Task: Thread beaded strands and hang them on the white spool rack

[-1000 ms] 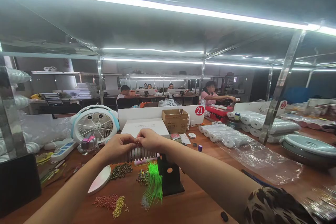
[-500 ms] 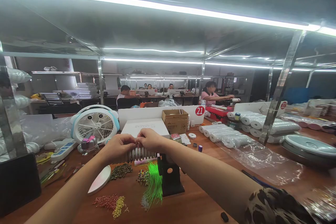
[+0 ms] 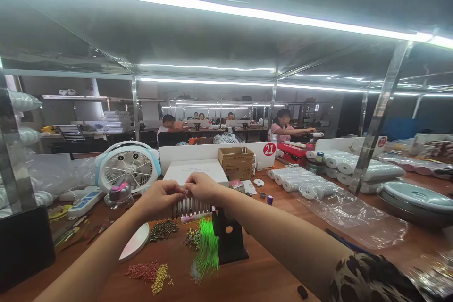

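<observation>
My left hand point(image 3: 164, 198) and my right hand point(image 3: 202, 188) meet fingertip to fingertip, both pinched. What lies between the fingers is too small to name. Just behind and below them is a row of pale, spool-like discs point(image 3: 193, 206) on a black stand point(image 3: 230, 238). A bundle of bright green strands point(image 3: 207, 250) hangs down beside the stand onto the table. Close by lie piles of dark beads point(image 3: 163, 230), mixed-colour beads point(image 3: 192, 239), red pieces point(image 3: 142, 271) and gold pieces point(image 3: 161, 278). A white leaf-shaped dish point(image 3: 135, 242) rests to their left.
Behind my hands stand a white box point(image 3: 198, 170) and an open cardboard box point(image 3: 235, 163). A fan point(image 3: 128, 170) and a power strip point(image 3: 85, 204) are at the left. Plastic-wrapped rolls point(image 3: 307, 183) and a lidded basin point(image 3: 421, 198) occupy the right. A person point(image 3: 285, 127) works across the table.
My hands stay pinched together in nearly the same place, with only a slight shift of the fingers. The things on the table have not moved.
</observation>
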The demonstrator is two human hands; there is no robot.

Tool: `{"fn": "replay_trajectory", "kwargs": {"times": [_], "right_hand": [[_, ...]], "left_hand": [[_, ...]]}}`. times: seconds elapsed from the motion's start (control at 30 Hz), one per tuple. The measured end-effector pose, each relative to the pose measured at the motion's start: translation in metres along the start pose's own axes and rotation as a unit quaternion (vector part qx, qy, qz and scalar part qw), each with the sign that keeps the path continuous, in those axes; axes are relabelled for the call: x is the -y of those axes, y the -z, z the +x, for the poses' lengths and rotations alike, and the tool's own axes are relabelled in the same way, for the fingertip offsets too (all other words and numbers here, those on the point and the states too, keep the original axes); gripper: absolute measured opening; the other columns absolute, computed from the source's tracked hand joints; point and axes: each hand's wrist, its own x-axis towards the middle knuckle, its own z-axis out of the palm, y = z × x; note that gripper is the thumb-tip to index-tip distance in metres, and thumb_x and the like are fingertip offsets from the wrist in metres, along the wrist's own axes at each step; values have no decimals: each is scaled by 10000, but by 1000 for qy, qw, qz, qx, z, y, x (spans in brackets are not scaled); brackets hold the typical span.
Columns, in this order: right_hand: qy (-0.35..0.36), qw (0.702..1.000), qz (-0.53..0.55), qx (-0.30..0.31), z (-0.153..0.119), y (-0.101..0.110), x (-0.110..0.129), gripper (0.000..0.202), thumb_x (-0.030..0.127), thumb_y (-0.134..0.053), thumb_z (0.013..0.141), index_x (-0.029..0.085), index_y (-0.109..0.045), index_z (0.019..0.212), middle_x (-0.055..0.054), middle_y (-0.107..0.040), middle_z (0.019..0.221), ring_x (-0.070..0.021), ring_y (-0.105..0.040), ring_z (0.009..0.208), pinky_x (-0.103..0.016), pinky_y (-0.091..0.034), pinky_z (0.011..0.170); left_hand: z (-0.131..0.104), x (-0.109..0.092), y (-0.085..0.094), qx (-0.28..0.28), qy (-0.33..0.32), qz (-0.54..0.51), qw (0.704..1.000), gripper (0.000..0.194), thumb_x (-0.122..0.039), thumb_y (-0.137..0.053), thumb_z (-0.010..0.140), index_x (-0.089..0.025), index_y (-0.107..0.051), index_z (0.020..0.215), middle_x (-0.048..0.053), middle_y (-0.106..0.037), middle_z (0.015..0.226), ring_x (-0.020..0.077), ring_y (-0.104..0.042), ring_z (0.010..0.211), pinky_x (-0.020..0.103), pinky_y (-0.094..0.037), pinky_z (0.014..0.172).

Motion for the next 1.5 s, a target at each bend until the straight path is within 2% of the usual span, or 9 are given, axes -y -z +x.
{"fn": "replay_trajectory", "kwargs": {"times": [0.6,0.83,1.23,1.37,1.5], "right_hand": [[33,998,-53,23,1,2,-1,96,216,-544,795,130,-586,786,-45,-602,766,-138,-495,703,-223,-336,590],[27,999,-37,-9,3,-1,-6,89,191,-496,810,131,-560,825,-53,-620,809,-135,-518,719,-216,-355,589],[31,999,-43,-1,4,-2,-6,107,214,-512,806,128,-574,820,-52,-622,788,-132,-521,699,-214,-355,587],[40,998,-57,10,3,0,-5,103,206,-532,789,126,-587,827,-48,-616,805,-129,-508,711,-211,-347,585],[49,995,-78,33,2,1,-2,123,208,-506,806,125,-595,793,-27,-588,719,-114,-489,645,-205,-336,552]], "left_hand": [[0,-2,1,13,-9,-10,1000,282,-420,-601,716,-187,-707,834,31,-714,852,239,-621,866,307,-451,773],[0,-4,1,14,-2,-10,1000,281,-427,-592,720,-189,-700,822,35,-711,855,239,-618,867,308,-449,771],[-1,-2,0,11,-1,-17,1000,296,-429,-596,712,-187,-705,843,34,-715,875,231,-622,879,293,-457,779],[-2,-5,0,10,4,-20,1000,303,-436,-595,708,-184,-703,835,32,-711,845,232,-625,854,299,-464,757],[-3,-9,0,14,9,-24,1000,295,-440,-585,703,-172,-681,778,34,-695,760,233,-631,797,308,-474,717]]}}
